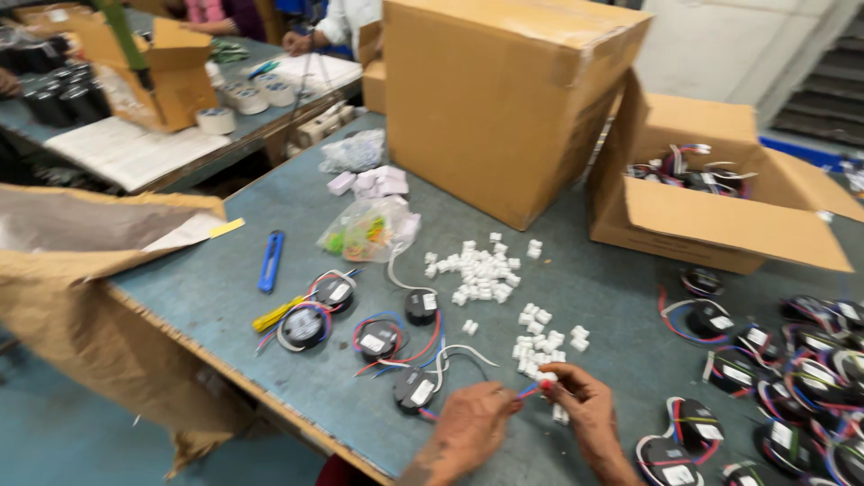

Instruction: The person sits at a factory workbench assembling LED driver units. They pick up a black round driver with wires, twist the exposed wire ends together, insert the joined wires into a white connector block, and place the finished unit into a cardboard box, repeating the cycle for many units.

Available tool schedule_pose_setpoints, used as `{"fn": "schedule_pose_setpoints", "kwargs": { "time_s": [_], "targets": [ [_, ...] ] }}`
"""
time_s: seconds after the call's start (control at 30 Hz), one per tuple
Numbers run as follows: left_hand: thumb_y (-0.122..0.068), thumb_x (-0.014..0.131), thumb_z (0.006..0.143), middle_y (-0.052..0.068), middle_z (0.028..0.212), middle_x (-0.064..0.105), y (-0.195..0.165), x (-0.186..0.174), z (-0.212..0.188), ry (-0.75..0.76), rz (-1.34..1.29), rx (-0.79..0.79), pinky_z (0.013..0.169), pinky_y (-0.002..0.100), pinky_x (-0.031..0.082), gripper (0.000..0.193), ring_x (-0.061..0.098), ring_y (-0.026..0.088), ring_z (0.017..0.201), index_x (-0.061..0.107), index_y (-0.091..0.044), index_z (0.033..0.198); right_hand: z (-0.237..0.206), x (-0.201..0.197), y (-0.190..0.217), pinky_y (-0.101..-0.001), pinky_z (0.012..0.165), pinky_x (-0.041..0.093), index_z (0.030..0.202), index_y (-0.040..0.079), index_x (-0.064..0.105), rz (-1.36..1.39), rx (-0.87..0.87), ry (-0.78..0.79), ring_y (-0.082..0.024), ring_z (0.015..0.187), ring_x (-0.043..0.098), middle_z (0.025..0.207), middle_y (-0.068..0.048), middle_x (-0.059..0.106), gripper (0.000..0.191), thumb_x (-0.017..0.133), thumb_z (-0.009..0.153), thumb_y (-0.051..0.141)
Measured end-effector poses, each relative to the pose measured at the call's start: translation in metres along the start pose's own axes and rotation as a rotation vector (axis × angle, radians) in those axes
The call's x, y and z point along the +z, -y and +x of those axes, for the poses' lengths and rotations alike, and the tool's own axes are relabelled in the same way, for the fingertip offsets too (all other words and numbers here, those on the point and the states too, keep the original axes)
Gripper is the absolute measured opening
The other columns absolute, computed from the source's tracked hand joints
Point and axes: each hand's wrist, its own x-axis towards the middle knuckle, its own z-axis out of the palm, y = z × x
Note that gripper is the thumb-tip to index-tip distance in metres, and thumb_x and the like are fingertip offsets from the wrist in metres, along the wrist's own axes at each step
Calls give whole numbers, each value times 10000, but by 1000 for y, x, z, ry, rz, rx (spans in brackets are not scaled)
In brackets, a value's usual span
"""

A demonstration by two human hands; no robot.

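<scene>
At the far left a brown paper sack (81, 270) hangs over the edge of the grey-blue table (225, 288). On the table just right of it lie a blue cutter (270, 261) and a yellow screwdriver (277, 315), the screwdriver touching a cluster of black round coils (378, 340) with red, blue and white leads. Behind these sits a clear bag (367, 231) of coloured bits, with a second bag (353, 151) and some pale blocks (378, 183) further back. In the middle lies a loose heap of white connectors (481, 270), and a smaller heap (543, 346) nearer the person. At the near edge the left hand (470, 427) is curled, its thumb and fingers pinched on the end of red and blue wires (529, 390). Just to its right, the right hand (583, 405) meets it, fingertips pinched on one white connector (546, 382) at the wire ends, beside the smaller heap. Behind the heaps stands a tall closed carton (495, 99); right of it an open carton (711, 193) holds more wired coils. At the far right many more coils (792, 378) crowd the table. Across the aisle at upper left, another table (135, 148) carries tape rolls (243, 99) and a small box (175, 76), where other people work.
</scene>
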Motion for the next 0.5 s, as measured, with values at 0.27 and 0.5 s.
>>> {"fn": "schedule_pose_setpoints", "kwargs": {
  "time_s": [0.27, 0.5],
  "targets": [
    [-253, 766, 843, 11, 822, 797, 3, -147, 8, 532, 122, -144, 724, 396, 557, 160, 769, 232, 821, 818, -202, 986, -19, 26, 46, -343, 815, 525, 983, 86, 780, -691, -309, -207, -212, 952, 660, 1009, -53, 720, 170, 745, 844, 178],
    [-318, 727, 900, 16, 732, 780, -59, -177, 87, 532, -90, 44, 621, 306, 551, 187, 760, 136, 685, 804, -148, 904, -26, 34, 62, -563, 1099, 285, 1193, 111, 679, -1052, -356, -72, -367, 1292, 435, 1290, -164, 535, 438, 774, 847, 363]
  ]
}}
